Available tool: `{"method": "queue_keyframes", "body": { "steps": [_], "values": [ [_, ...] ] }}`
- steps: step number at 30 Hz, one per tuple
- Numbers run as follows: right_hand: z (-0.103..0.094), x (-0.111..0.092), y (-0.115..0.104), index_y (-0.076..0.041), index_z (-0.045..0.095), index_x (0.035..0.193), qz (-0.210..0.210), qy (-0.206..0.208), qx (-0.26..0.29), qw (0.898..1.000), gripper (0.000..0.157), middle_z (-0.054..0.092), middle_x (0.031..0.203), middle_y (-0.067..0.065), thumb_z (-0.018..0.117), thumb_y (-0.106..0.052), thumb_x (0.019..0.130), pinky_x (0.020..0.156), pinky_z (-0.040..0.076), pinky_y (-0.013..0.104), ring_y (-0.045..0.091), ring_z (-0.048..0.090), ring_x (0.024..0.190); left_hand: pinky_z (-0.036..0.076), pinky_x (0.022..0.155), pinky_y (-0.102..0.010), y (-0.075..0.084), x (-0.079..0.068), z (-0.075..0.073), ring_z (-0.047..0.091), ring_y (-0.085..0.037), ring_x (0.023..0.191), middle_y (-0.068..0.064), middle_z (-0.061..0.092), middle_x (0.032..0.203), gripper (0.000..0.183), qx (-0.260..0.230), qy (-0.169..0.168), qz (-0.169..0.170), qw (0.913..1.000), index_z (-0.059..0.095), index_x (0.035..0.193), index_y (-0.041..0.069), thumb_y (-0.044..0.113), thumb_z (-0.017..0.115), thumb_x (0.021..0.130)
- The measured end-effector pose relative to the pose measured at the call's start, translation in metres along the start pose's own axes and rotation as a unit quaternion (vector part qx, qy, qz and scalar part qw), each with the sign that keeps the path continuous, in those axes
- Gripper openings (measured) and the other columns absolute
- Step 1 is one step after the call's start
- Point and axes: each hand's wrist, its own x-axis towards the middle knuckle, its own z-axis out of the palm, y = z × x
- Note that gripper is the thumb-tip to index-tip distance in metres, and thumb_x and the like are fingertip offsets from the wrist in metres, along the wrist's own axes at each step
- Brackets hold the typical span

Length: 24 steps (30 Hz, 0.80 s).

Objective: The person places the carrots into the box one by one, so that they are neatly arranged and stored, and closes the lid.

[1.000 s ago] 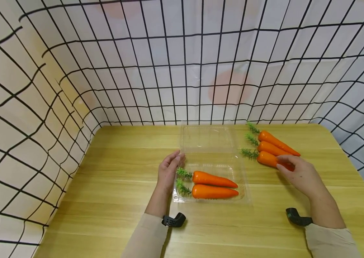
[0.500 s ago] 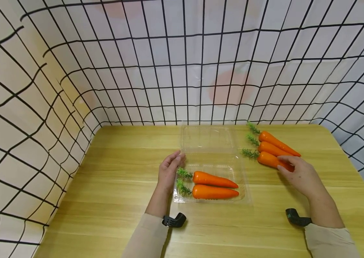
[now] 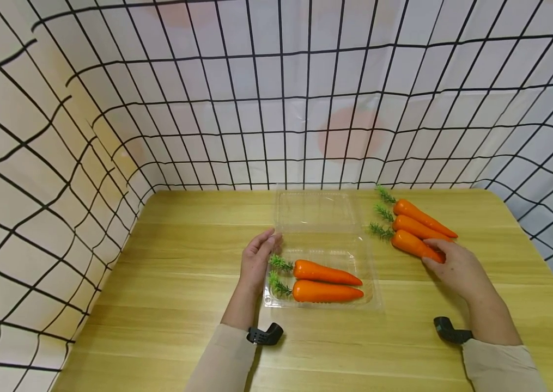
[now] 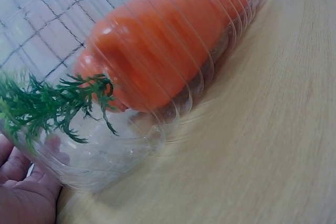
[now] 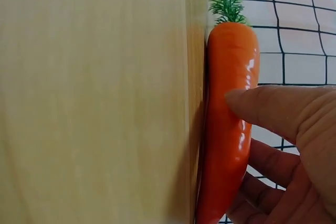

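Observation:
A clear plastic clamshell container [image 3: 365, 272] lies with its lid folded back on the table. Inside it, side by side, are two orange carrots, a rear carrot [image 3: 325, 272] and a front carrot [image 3: 327, 291], green tops to the left. My left hand [image 3: 255, 262] holds the container's left edge, the fingertips partly seen through plastic in the left wrist view. On the right, my right hand [image 3: 456, 268] pinches the tapered half of a third carrot [image 3: 409, 243] between thumb and fingers. That carrot still lies on the table; its tip is hidden by the hand.
Just behind the gripped carrot lie two more, a middle carrot [image 3: 411, 224] and a far carrot [image 3: 420, 215]. The open lid [image 3: 315, 209] reaches toward the table's back edge. A black wire grid [image 3: 305, 130] over white cloth surrounds the wooden table [image 3: 183, 256].
The carrot under my right hand has turned slightly, its tip end swinging toward me. My left hand and the container have stayed in place.

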Motion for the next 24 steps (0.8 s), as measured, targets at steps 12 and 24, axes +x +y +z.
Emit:
{"method": "queue_keyframes", "body": {
  "steps": [12,24],
  "values": [
    [-0.005,-0.004,-0.005,-0.005,0.053,0.142,0.017,-0.02,-0.011,1.0,0.055,0.055,0.137,0.037,0.065,-0.037,0.099,0.098,0.039,0.074,0.061,0.048,0.123,0.049,0.112,-0.04,0.002,-0.002,0.0,0.068,-0.026,0.12,-0.019,0.069,0.132,0.041,0.009,0.003,-0.002,1.0,0.058,0.139,-0.002,0.017,0.059,0.103],
    [-0.018,-0.013,-0.021,-0.006,0.05,0.147,0.029,-0.007,0.022,0.999,0.066,0.056,0.135,0.033,0.062,-0.05,0.099,0.084,0.047,0.058,0.048,0.055,0.112,0.048,0.113,-0.041,0.0,-0.001,0.0,0.066,-0.03,0.125,-0.02,0.068,0.133,0.042,0.01,-0.002,-0.004,0.9999,0.057,0.14,-0.002,0.017,0.059,0.103]
  ]
}}
